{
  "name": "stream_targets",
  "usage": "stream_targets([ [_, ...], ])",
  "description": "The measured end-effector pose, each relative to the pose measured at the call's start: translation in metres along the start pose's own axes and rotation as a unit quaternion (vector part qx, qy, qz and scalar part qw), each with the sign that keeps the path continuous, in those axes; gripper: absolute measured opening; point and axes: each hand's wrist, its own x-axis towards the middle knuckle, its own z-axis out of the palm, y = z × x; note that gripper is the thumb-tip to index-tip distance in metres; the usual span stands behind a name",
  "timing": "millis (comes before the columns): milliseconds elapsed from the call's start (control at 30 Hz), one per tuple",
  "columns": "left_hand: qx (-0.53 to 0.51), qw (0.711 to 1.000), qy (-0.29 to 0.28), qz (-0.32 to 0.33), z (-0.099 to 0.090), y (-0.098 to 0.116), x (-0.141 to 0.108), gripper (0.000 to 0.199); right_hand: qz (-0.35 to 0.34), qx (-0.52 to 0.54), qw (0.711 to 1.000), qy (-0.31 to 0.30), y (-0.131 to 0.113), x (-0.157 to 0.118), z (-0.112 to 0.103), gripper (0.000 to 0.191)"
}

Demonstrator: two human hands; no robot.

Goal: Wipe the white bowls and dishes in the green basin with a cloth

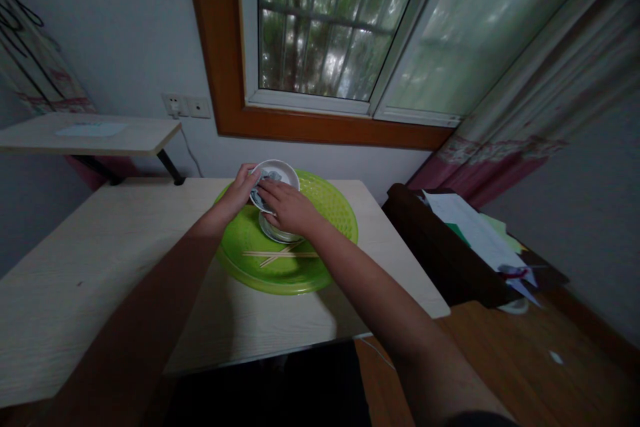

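Note:
My left hand [241,190] grips the left rim of a white bowl [283,170], which is tilted toward me above a green plastic basket [345,207]. With its fingers inside the bowl, my right hand [287,205] presses a greyish crumpled cloth [260,188] against the inner wall. Under the raised bowl, more white dishes [273,232] stand in the basket, partly hidden by my right hand. Several wooden chopsticks [277,255] lie crossed in the basket's near part.
The basket rests on a pale wooden table [125,267]. At the left stands a small raised shelf [90,133] with a paper on it. A dark brown box-like piece [440,247] holding papers is right of the table. A window [325,27] is behind.

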Motion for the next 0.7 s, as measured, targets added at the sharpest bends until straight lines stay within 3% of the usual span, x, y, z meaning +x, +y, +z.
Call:
stream_targets([
  [167,-0.012,1.0,0.012,0.001,0.001,0.001,0.0,0.054,0.066,-0.029,0.997,-0.007,-0.009,0.001,-0.005,0.082],
  [367,0.011,1.0,0.026,0.004,0.004,0.012,-0.003,0.054,0.12,-0.059,0.991,-0.007,-0.018,0.006,-0.012,0.086],
  [533,0.023,0.999,0.015,0.024,0.004,0.019,-0.005,0.053,0.161,-0.091,0.982,-0.041,-0.021,0.009,-0.015,0.071],
  [700,0.044,0.998,0.037,0.029,0.002,0.019,-0.005,0.052,0.128,-0.105,0.984,-0.067,-0.021,0.01,-0.018,0.053],
])
